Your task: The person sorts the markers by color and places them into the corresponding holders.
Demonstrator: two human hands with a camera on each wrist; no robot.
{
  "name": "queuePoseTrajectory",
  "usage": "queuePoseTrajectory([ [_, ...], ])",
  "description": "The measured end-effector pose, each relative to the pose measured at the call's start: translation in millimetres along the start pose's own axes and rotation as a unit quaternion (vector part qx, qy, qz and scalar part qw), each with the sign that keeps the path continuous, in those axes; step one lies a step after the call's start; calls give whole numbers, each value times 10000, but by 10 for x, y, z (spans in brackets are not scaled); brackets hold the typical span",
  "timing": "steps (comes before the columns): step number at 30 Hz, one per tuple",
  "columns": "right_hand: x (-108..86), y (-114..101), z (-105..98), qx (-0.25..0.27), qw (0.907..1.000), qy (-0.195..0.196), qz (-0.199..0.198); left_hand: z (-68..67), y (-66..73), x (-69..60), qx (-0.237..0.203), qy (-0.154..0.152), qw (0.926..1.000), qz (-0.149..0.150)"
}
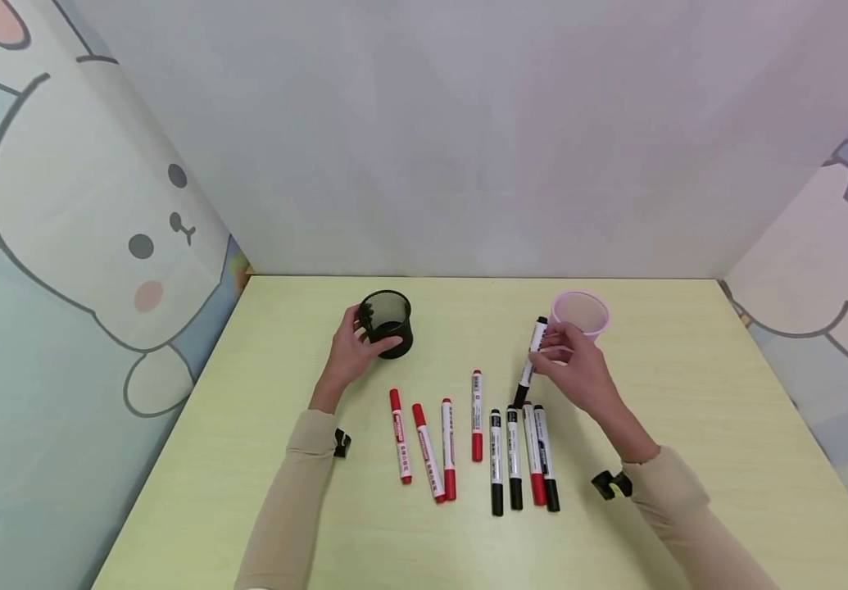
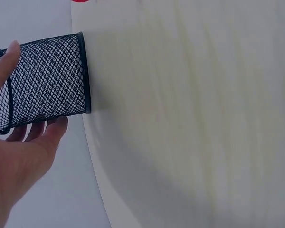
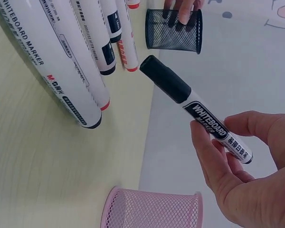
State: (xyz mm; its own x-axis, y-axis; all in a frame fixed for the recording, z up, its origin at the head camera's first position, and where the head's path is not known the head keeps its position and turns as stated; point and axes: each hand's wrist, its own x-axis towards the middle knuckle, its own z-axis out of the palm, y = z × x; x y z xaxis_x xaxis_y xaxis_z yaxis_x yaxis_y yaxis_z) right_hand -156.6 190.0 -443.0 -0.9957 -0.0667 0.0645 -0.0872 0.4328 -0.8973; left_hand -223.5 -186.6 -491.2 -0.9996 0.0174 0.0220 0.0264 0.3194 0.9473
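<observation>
My left hand grips a black mesh pen cup that stands upright at the table's back left, fingers and thumb around its side. A black-capped whiteboard marker is pinched between the thumb and fingers of my right hand. That marker is tilted, its cap pointing down toward the row of markers. Just behind the right hand is a pink mesh pen cup, partly hidden by the fingers. Below the held marker lie several markers, among them a black-capped marker and a red-capped marker.
More red markers lie left of centre, including a red marker nearest the black cup. The pale yellow table meets a white panel at its back edge. Panels with cartoon prints stand at both sides.
</observation>
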Motion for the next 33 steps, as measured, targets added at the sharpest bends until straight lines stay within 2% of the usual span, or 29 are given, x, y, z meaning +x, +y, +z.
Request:
queuePoseTrajectory([
  [10,104,-64,92,529,9986,-30,13,8,10,-3,63,14,10000,-32],
  [24,271,-168,202,798,9967,-1,-176,22,-1,-12,-98,-30,9999,103],
  [26,293,-199,213,838,9963,-18,-185,23,51,-26,-90,-68,9999,68],
  [31,345,-288,265,936,9952,26,-272,17,51,-14,-102,-114,9999,8],
  [33,373,-310,297,1025,9942,43,-334,15,1,0,-136,-85,9999,64],
])
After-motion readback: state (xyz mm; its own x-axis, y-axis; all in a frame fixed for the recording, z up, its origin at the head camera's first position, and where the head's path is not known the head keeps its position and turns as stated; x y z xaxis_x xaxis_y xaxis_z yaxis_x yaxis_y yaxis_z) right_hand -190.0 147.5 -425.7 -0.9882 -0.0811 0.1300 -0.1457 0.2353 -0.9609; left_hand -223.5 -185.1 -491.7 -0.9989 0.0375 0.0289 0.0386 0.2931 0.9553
